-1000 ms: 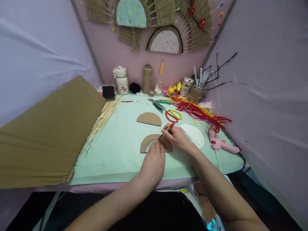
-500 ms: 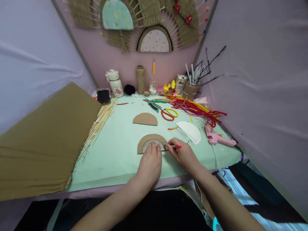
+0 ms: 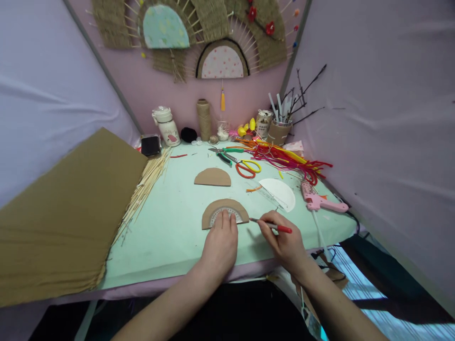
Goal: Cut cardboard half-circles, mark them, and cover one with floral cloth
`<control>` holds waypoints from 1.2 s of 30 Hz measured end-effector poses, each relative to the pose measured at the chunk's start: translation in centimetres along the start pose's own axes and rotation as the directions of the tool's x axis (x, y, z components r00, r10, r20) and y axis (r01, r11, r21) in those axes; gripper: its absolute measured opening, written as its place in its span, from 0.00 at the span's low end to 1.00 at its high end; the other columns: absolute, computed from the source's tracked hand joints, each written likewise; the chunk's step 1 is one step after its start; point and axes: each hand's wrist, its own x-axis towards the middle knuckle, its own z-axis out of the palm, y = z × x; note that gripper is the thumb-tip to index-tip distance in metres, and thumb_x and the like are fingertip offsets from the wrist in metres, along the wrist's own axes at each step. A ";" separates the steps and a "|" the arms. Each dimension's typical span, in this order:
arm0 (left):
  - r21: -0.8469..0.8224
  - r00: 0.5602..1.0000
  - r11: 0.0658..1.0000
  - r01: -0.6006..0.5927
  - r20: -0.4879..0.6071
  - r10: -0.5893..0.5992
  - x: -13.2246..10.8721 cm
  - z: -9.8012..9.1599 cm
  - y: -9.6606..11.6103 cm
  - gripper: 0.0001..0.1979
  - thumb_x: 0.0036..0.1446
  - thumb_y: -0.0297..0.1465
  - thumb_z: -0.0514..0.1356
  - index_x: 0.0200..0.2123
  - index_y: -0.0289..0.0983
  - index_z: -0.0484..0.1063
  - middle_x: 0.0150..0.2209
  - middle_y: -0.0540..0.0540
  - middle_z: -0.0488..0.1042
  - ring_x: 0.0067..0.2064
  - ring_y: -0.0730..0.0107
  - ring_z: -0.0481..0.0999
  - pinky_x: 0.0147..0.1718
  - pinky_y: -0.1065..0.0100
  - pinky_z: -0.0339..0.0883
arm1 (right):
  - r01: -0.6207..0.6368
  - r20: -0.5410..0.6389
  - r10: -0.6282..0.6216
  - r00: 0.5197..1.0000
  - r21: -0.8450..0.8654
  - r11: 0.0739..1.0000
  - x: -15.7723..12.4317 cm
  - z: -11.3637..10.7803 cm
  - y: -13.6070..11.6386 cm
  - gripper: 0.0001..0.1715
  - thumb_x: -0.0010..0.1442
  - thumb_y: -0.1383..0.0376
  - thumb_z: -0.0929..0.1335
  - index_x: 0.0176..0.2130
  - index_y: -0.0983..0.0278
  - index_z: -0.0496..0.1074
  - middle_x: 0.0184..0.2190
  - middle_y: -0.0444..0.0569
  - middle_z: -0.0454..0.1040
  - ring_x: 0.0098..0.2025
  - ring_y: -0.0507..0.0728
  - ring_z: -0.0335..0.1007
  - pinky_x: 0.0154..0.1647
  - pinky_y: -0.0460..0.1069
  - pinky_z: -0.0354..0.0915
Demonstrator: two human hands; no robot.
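My left hand lies with fingers stretched out over a clear protractor, pressing it onto a half-round piece of cardboard. The protractor's straight side runs near the cardboard's straight edge, and my fingers hide part of it. In my right hand a red pen is pinched, its tip pointing left, just off the cardboard's right corner. A second cardboard half-circle rests behind. To the right are a white half-round piece and a clear ruler lying partly on it.
Scissors and green-handled pliers lie farther back. A pink glue gun and coloured pipe cleaners are at the right. Thin sticks and a large cardboard sheet take up the left. A bottle and twine cone stand behind.
My right hand has drawn back to the right and slightly down, taking the pen's tip off the cardboard and protractor. My left hand stays on the protractor. The view has shifted slightly.
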 end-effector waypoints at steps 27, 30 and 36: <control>-0.451 0.974 0.891 -0.051 -0.219 -0.056 -3.8 0.6 -5.3 0.21 0.62 0.34 0.57 0.57 0.37 0.64 0.55 0.38 0.71 0.57 0.55 0.68 0.54 0.53 0.64 | -0.001 0.039 -0.001 0.999 0.046 0.999 -0.9 3.6 2.0 0.11 0.68 0.66 0.60 0.47 0.61 0.68 0.38 0.51 0.76 0.40 0.59 0.70 0.41 0.54 0.66; -0.492 0.929 0.869 -0.051 -0.342 -0.139 -4.3 -0.2 -6.6 0.23 0.60 0.38 0.59 0.57 0.38 0.63 0.51 0.38 0.74 0.54 0.56 0.71 0.53 0.53 0.64 | -0.011 0.027 0.010 1.000 0.038 0.999 -0.9 3.6 1.9 0.11 0.68 0.66 0.60 0.47 0.60 0.68 0.38 0.51 0.76 0.41 0.59 0.70 0.42 0.54 0.67; -0.600 0.742 0.771 0.211 -0.415 -0.526 -2.9 -2.6 -13.3 0.28 0.59 0.44 0.59 0.58 0.36 0.64 0.46 0.40 0.76 0.48 0.57 0.75 0.48 0.56 0.68 | -0.020 -0.004 0.020 1.000 0.065 0.998 -0.9 3.6 2.0 0.11 0.67 0.66 0.60 0.47 0.60 0.69 0.40 0.52 0.76 0.43 0.59 0.72 0.43 0.54 0.68</control>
